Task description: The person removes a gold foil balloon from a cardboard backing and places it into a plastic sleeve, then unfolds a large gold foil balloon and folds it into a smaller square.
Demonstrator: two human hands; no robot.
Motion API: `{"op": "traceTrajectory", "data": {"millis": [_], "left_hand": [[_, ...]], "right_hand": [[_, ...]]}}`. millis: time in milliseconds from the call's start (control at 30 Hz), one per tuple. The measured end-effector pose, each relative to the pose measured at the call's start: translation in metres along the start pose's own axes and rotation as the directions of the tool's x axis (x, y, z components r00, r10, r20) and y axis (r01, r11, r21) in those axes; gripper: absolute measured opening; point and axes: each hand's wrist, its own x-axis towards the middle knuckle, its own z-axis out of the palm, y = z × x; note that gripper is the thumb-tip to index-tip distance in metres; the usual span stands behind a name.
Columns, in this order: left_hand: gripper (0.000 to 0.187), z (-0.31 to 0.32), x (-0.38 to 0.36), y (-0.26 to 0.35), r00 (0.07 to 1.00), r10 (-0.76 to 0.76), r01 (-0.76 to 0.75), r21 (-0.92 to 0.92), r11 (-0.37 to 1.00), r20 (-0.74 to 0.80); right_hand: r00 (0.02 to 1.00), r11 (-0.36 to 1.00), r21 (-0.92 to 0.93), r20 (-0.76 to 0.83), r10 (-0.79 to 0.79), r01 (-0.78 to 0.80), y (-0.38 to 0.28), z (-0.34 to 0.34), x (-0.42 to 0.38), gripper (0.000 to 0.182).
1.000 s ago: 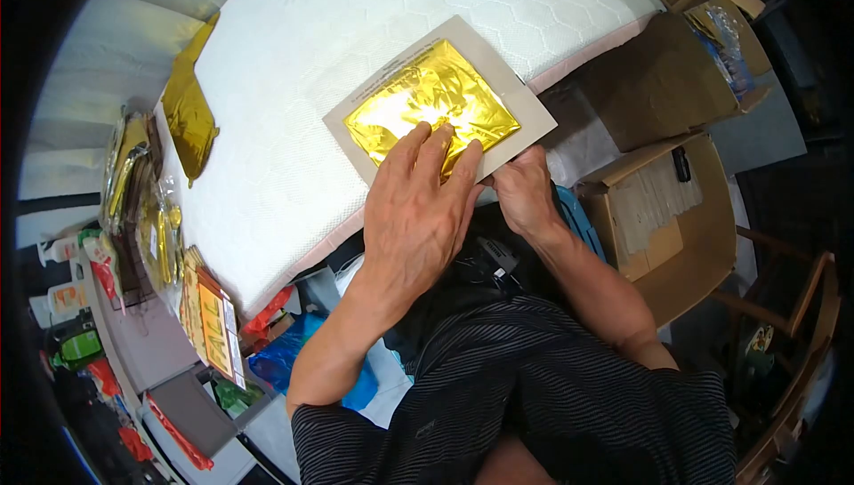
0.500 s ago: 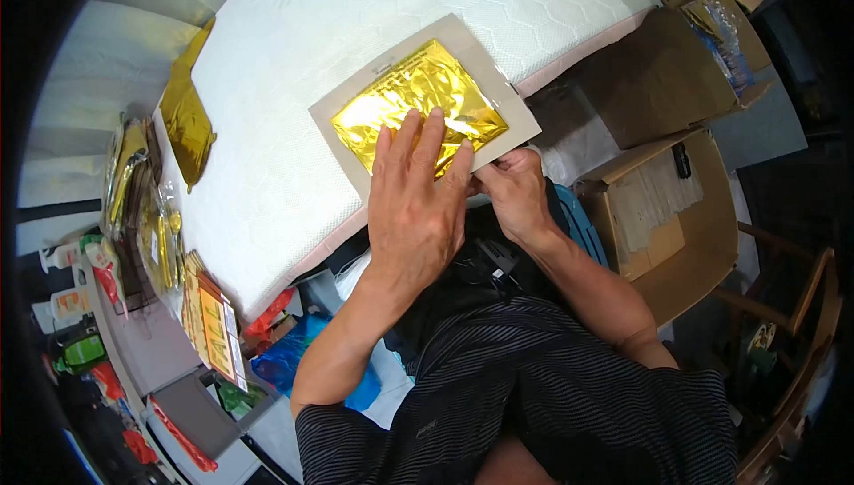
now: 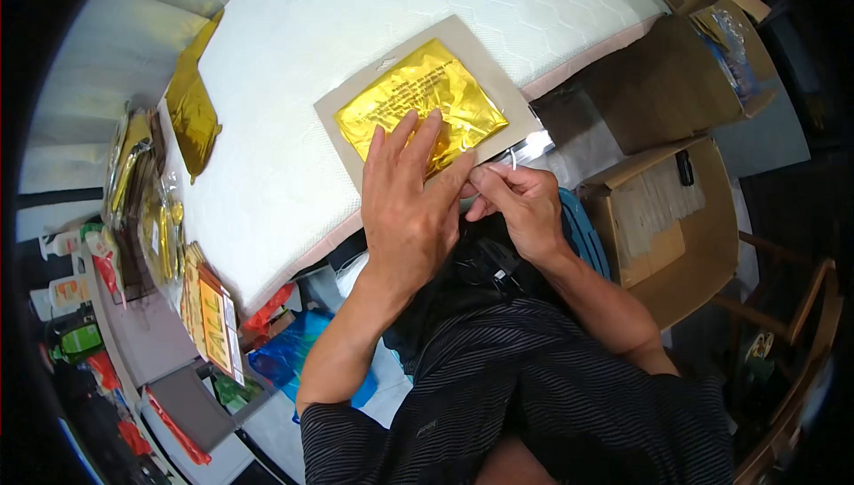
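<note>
Edge work appears to be the step in hand. The left hand (image 3: 402, 205) lies unclenched, fingers spread over the gold foil packet (image 3: 422, 89), which rests on a grey-brown card (image 3: 472, 63) on the white mattress (image 3: 285, 120), at twelve o'clock in the view. Rightward, near the card's five o'clock, the right hand (image 3: 527, 208) brings thumb and fingertips together in a pinch; whether anything is caught there cannot be told. The next move seems to call for steady left pressure and light right fingertips. The card's hang slot (image 3: 385, 64) sits between ten and eleven o'clock; the foil looks bright, creased and dark-printed.
</note>
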Motion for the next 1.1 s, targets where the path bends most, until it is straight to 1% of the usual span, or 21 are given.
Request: {"op": "traceTrajectory", "data": {"millis": [67, 100, 133, 167, 267, 300, 367, 400, 467, 500, 567, 600, 667, 700, 767, 833, 900, 933, 1000, 1033, 1100], "left_hand": [[0.046, 0.0, -0.002, 0.0, 1.0, -0.002, 0.001, -0.028, 1.0, -0.021], [0.045, 0.001, -0.002, -0.002, 0.999, 0.007, -0.01, -0.102, 0.995, -0.031], [0.043, 0.001, -0.003, -0.004, 0.999, 0.015, -0.022, -0.173, 0.985, -0.043], [0.043, -0.002, -0.003, -0.004, 0.999, 0.005, -0.013, -0.169, 0.985, -0.047], [0.033, -0.015, -0.001, -0.007, 0.992, -0.125, 0.096, -0.495, 0.864, -0.027], [0.033, -0.021, 0.004, -0.014, 0.991, -0.132, 0.1, -0.49, 0.866, -0.031], [0.03, -0.034, 0.022, -0.035, 0.976, -0.181, 0.139, -0.294, 0.946, -0.121], [0.027, -0.041, 0.032, -0.048, 0.977, -0.188, 0.161, -0.227, 0.96, -0.102], [0.025, -0.04, 0.048, -0.083, 0.977, -0.204, 0.198, -0.081, 0.977, -0.066], [0.027, -0.038, 0.059, -0.098, 0.972, -0.232, 0.23, -0.059, 0.971, -0.029], [0.032, -0.028, 0.075, -0.123, 0.958, -0.256, 0.263, -0.042, 0.964, 0.128], [0.032, -0.028, 0.081, -0.126, 0.955, -0.27, 0.277, -0.044, 0.96, 0.122], [0.032, -0.031, 0.098, -0.124, 0.85, -0.414, 0.488, -0.189, 0.852, 0.327], [0.032, -0.031, 0.102, -0.129, 0.847, -0.42, 0.494, -0.193, 0.848, 0.326], [0.033, -0.032, 0.108, -0.14, 0.808, -0.363, 0.553, -0.388, 0.737, 0.464], [0.033, -0.031, 0.109, -0.145, 0.788, -0.381, 0.586, -0.399, 0.705, 0.484], [0.032, -0.033, 0.111, -0.152, 0.746, -0.383, 0.664, -0.562, 0.493, 0.545], [0.032, -0.035, 0.111, -0.152, 0.75, -0.389, 0.66, -0.568, 0.492, 0.535], [0.031, -0.038, 0.108, -0.152, 0.673, -0.471, 0.733, -0.599, 0.321, 0.571], [0.031, -0.041, 0.107, -0.154, 0.676, -0.483, 0.727, -0.607, 0.32, 0.556], [0.038, -0.048, 0.107, -0.16, 0.625, -0.433, 0.761, -0.632, 0.149, 0.65]], "right_hand": [[0.997, 0.998, 0.046, 0.066, 0.047, -0.05, 0.003, -0.005, 0.0, 0.024], [0.996, 0.998, 0.043, 0.074, 0.051, -0.054, 0.006, -0.007, 0.001, 0.024], [0.996, 0.994, 0.107, 0.088, 0.02, -0.029, 0.01, -0.009, 0.002, 0.024], [0.995, 0.986, 0.169, 0.101, -0.01, -0.007, 0.012, -0.01, 0.003, 0.025], [0.993, 0.991, 0.136, 0.114, -0.026, 0.01, 0.0, -0.009, 0.004, 0.024], [0.992, 0.991, 0.135, 0.123, -0.025, 0.008, -0.001, -0.008, 0.006, 0.024], [0.998, 0.991, 0.13, 0.068, -0.002, -0.007, -0.001, -0.004, 0.011, 0.025], [0.996, 0.992, 0.116, 0.086, 0.038, -0.048, 0.001, -0.005, 0.015, 0.025], [0.993, 0.993, 0.112, 0.113, 0.026, -0.039, 0.006, -0.008, 0.017, 0.026], [0.993, 0.993, 0.112, 0.121, 0.01, -0.024, 0.006, -0.008, 0.019, 0.027], [0.994, 0.994, 0.1, 0.103, 0.037, -0.048, 0.003, -0.007, 0.019, 0.028], [0.995, 0.996, 0.079, 0.097, 0.02, -0.028, 0.002, -0.009, 0.02, 0.028], [0.997, 0.999, 0.05, 0.074, 0.009, -0.013, -0.004, -0.011, 0.021, 0.027], [0.997, 0.999, 0.043, 0.078, 0.014, -0.018, -0.005, -0.013, 0.023, 0.027], [0.995, 1.0, 0.0, 0.096, -0.017, 0.017, -0.009, -0.019, 0.028, 0.027], [0.992, 1.0, -0.008, 0.121, -0.021, 0.022, -0.015, -0.023, 0.034, 0.027], [0.993, 0.999, -0.047, 0.115, -0.019, 0.025, -0.027, -0.02, 0.04, 0.027], [0.993, 0.998, -0.062, 0.119, -0.006, 0.013, -0.031, -0.021, 0.044, 0.025], [0.992, 0.996, -0.09, 0.127, -0.01, 0.021, -0.038, -0.019, 0.049, 0.023], [0.992, 0.994, -0.11, 0.126, -0.012, 0.026, -0.042, -0.016, 0.051, 0.022], [0.99, 0.992, -0.124, 0.143, -0.011, 0.029, -0.049, -0.014, 0.056, 0.019]]}}
